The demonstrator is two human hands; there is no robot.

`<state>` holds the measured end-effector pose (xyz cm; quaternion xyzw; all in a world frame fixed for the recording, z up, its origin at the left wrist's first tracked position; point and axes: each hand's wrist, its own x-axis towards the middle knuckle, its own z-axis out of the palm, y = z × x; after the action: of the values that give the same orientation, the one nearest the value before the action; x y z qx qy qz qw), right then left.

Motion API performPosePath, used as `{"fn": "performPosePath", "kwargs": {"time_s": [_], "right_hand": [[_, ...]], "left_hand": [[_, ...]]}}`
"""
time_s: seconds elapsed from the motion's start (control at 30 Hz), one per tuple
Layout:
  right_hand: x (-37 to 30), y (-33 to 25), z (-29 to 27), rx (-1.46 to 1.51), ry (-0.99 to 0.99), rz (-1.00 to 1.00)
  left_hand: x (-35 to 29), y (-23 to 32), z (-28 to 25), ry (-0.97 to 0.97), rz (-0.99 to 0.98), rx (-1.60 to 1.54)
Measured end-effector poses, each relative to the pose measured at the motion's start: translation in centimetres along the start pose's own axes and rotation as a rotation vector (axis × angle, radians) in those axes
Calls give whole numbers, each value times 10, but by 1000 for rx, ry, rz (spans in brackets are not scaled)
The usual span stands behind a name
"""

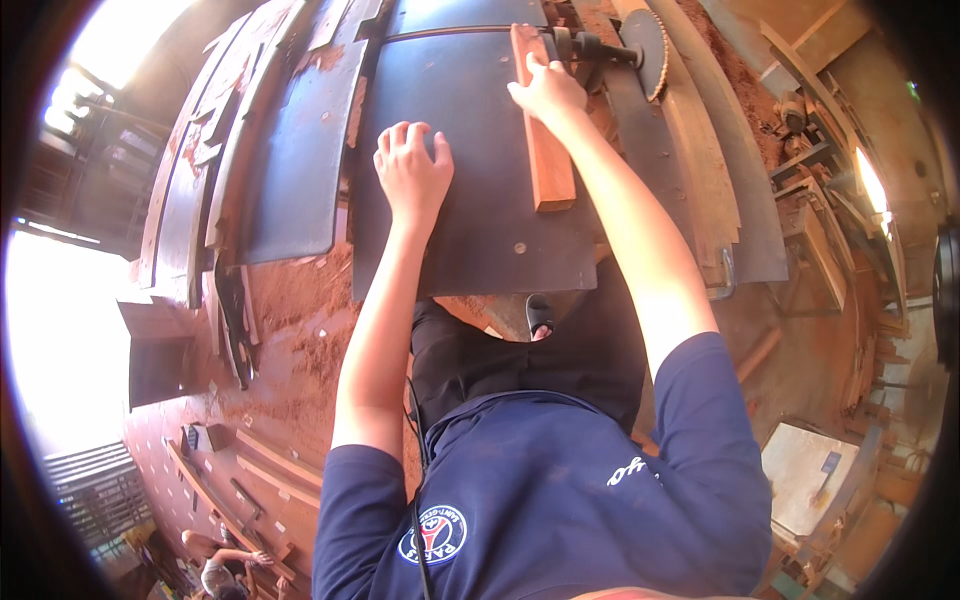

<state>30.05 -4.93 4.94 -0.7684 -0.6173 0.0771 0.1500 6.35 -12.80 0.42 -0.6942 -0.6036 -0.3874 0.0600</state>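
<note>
A dark metal machine table (460, 230) lies in front of me. My left hand (412, 172) rests on its surface, palm down, with the fingers apart and slightly bent, holding nothing. My right hand (555, 92) grips the far part of a reddish wooden block (551, 175), which lies lengthwise away from me on the table. Right beside the block's far end is a dark metal shaft (595, 48). A round toothed saw blade (655, 55) sits at the shaft's right end. The block's far tip is close to a dark slot running across the table.
Wooden boards (690, 140) run along the table's right side. To the left stands another dark metal panel (305, 150) with wood strips. Reddish sawdust (300, 330) covers the floor. Another person (225, 565) is at the lower left, near long wooden pieces (280, 480).
</note>
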Motion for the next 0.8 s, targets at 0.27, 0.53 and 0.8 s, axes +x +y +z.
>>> {"fn": "performPosePath", "kwargs": {"time_s": [0.27, 0.53, 0.8], "right_hand": [[-113, 14, -16, 49, 71, -154], [-181, 24, -34, -39, -5, -195], [-13, -20, 3, -16, 104, -151]], "left_hand": [[26, -37, 29, -248, -250, 149], [33, -47, 29, -314, -279, 155], [41, -36, 21, -201, -165, -69]]}}
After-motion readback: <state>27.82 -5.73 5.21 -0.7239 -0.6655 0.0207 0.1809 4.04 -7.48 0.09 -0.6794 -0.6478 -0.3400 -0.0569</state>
